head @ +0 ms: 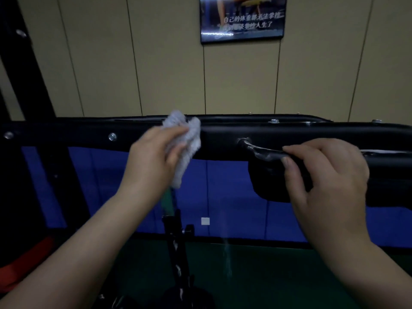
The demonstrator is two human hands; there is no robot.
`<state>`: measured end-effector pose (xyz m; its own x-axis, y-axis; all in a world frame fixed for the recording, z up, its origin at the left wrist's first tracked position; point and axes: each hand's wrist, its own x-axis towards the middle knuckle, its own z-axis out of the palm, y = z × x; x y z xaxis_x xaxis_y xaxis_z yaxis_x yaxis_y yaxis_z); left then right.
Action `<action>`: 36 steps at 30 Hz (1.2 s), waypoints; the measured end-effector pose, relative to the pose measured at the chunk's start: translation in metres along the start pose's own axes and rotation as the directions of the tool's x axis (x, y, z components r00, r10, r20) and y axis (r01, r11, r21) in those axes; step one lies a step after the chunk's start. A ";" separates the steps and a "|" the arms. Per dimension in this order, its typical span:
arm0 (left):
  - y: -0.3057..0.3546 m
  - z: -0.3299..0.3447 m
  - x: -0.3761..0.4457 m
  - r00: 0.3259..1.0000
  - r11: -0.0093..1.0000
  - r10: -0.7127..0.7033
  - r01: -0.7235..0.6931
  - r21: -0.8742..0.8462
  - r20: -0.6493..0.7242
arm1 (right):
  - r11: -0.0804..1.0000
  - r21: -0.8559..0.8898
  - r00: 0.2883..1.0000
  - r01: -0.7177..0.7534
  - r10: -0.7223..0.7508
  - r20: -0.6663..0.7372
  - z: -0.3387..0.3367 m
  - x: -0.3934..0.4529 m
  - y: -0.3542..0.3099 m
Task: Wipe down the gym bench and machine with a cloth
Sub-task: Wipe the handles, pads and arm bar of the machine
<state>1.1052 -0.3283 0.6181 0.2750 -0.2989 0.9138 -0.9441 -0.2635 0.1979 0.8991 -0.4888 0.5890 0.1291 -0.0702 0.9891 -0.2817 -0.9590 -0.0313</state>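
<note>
A black horizontal bar of the machine [223, 134] runs across the middle of the view, studded with silver bolts. My left hand [153, 157] grips a crumpled white cloth [189, 139] and holds it against the front of this bar. To the right, my right hand [323, 172] curls its fingers and thumb round a black handle [260, 151] that sticks out from the bar. A black pad hangs just under that handle, partly hidden by my right hand.
A black upright post [29, 85] rises at the left. Blue wall padding [223, 197] lies behind the bar above a dark green floor [267, 275]. A thin black stand [176, 241] rises at bottom centre. A framed poster [243, 18] hangs on the beige wall. Something red [24, 264] sits at the lower left.
</note>
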 end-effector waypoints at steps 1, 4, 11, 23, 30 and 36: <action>-0.003 -0.003 0.007 1.000 1.000 -0.025 0.025 0.004 -0.017 | 1.000 -0.001 1.000 0.000 0.000 -0.001 0.000 0.000 0.000; -0.027 0.014 0.017 0.996 0.997 -0.073 0.074 -0.020 0.057 | 1.000 -0.021 1.000 -0.003 0.003 -0.011 0.002 -0.001 0.001; -0.033 0.064 -0.005 0.990 0.992 0.120 -0.123 0.034 0.073 | 0.998 -0.061 1.000 -0.016 0.014 -0.027 0.005 -0.001 0.000; 0.003 0.042 -0.006 0.991 0.929 0.132 -0.116 -0.351 0.022 | 0.996 -0.088 1.000 -0.012 0.010 -0.027 0.003 -0.001 -0.002; -0.040 0.054 0.049 0.998 0.995 -0.047 0.042 0.093 0.053 | 0.998 -0.062 1.000 -0.011 0.009 -0.022 0.005 -0.001 0.000; 0.013 0.063 0.063 0.972 0.973 0.074 -0.120 0.196 0.225 | 0.999 -0.040 1.000 -0.008 0.007 -0.026 0.006 -0.001 0.002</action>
<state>1.1214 -0.4083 0.6556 0.2382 -0.5163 0.8226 -0.9161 -0.4008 0.0137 0.9038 -0.4918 0.5875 0.1025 -0.0696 0.9923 -0.3209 -0.9465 -0.0332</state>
